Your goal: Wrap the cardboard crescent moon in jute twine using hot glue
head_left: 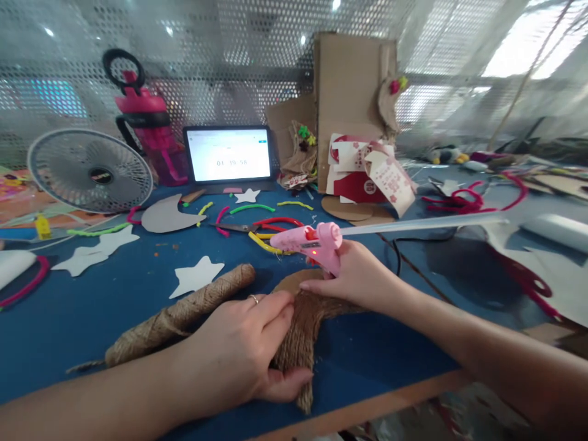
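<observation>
My right hand is wrapped around the grip of a pink hot glue gun, whose nozzle points left. A long clear glue stick sticks out of the gun's back end. Beneath both hands lies a curved cardboard piece covered in rows of brown twine, with some bare cardboard at its top. My left hand grips this piece, fingers across its left side and thumb at its lower end. Beside my left hand lies a roll of twine, its loose end pointing left. My right thumb appears to touch the piece's top.
White paper stars and a grey crescent lie on the blue table. Pliers rest behind the glue gun. Further back stand a fan, a pink bottle, a tablet and cardboard. A black cable runs at right.
</observation>
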A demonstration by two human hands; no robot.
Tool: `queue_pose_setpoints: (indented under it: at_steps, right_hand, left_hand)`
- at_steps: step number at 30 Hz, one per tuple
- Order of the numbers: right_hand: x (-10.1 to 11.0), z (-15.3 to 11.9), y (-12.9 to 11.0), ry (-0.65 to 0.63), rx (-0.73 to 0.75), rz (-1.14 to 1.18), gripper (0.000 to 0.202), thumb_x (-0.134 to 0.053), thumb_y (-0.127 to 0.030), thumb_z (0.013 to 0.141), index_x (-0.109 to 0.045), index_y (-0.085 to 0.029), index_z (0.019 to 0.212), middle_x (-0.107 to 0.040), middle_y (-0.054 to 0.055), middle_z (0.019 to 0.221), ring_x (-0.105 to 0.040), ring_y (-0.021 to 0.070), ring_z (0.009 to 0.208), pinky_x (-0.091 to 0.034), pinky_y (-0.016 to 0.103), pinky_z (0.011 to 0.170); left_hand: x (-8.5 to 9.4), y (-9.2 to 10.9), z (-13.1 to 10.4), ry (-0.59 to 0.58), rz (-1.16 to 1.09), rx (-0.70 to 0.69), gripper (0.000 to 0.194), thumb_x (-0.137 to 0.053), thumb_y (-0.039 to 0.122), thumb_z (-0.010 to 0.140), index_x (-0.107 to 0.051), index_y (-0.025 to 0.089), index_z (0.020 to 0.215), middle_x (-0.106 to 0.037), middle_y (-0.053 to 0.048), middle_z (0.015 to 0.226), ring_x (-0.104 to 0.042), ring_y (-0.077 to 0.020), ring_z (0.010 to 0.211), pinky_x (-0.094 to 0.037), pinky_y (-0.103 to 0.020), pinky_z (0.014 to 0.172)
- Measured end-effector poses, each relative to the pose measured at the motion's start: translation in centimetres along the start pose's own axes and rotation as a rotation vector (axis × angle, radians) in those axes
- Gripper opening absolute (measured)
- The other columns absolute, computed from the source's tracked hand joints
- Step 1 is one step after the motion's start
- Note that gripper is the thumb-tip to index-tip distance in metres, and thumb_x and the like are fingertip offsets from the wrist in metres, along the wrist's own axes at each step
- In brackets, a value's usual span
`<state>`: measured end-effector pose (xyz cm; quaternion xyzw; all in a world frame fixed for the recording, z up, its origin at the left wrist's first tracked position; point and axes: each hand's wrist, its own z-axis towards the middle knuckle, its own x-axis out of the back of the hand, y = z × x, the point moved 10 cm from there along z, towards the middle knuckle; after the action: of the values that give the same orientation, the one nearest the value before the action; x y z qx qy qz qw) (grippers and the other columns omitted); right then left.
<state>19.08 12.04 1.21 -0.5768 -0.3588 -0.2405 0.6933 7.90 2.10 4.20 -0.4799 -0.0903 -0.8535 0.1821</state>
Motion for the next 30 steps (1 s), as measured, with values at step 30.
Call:
queue_pose_setpoints:
  at_steps: [30]
  right_hand:
    - [1.7,-0.9,0.8,0.125,-0.023,0.809,0.032,-0.069,-0.045,0.072,-0.052,-0.018,0.070,-0.046,-0.006,0.048,-0.044,0.0070,0.044,-0.037,0.021,0.044]
  left_hand:
    - [-1.8,-3.0,-0.7,-0.419,-0.328,0.033,0.085,-0.070,0.039,0.057,-0.045,0.010,0.132,-0.048,-0.016,0.135,-0.053,-0.0306,0.116,-0.044,-0.041,0.100]
